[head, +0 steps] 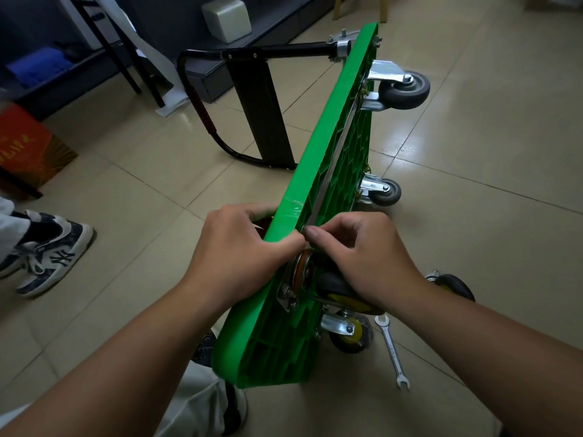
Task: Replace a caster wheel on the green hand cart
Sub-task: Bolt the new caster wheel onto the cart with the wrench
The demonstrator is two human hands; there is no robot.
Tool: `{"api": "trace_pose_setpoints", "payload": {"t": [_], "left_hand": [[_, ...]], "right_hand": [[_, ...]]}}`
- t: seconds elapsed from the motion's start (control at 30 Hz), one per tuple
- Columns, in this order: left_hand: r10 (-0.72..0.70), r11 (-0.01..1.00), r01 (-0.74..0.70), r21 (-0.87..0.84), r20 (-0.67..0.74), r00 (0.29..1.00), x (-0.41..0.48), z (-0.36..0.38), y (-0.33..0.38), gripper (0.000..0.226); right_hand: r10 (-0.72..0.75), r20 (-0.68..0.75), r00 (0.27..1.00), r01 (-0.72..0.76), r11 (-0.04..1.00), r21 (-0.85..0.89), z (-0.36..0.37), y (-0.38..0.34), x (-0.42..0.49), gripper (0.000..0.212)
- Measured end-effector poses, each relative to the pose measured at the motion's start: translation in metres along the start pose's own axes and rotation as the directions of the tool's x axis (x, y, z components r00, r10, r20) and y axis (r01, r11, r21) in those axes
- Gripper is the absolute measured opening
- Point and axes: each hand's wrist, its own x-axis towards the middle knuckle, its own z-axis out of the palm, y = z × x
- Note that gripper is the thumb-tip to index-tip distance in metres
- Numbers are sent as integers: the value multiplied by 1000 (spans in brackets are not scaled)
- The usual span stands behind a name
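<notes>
The green hand cart [318, 146] stands on its long edge on the tiled floor, underside facing right. My left hand [239, 250] grips its upper edge, fingers curled over the rim. My right hand [356, 257] rests over a black-and-yellow caster wheel [344, 294] held against the underside; its thumb and forefinger pinch at a small fastener by the mounting plate, which is hidden under the fingers. Another yellow-hubbed caster [350, 335] sits lower on the cart. Two grey casters [403, 89] [385, 192] are at the far end.
A silver open-end wrench [392, 351] lies on the floor right of the cart. A loose black caster [454, 285] sits behind my right wrist. The cart's black folding handle [202, 105] rests on the floor. Another person's sneaker [50, 253] is at the left, a red box [28, 146] behind it.
</notes>
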Motion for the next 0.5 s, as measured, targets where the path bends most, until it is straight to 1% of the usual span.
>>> {"api": "trace_pose_setpoints", "payload": {"t": [0.13, 0.3, 0.4, 0.5], "left_hand": [[-7, 1000, 7, 1, 1, 1000, 0, 0, 0, 46], [-7, 1000, 7, 8, -10, 1000, 0, 0, 0, 51], [-9, 1000, 9, 13, -6, 1000, -1, 0, 0, 48], [-10, 1000, 10, 4, -4, 1000, -1, 0, 0, 46]], "right_hand": [[34, 0, 999, -34, 999, -9, 3, 0, 0, 26], [105, -17, 994, -102, 987, 123, 3, -5, 4, 12], [79, -9, 997, -77, 993, 87, 0, -6, 4, 11], [54, 14, 998, -55, 998, 29, -3, -3, 3, 17]]}}
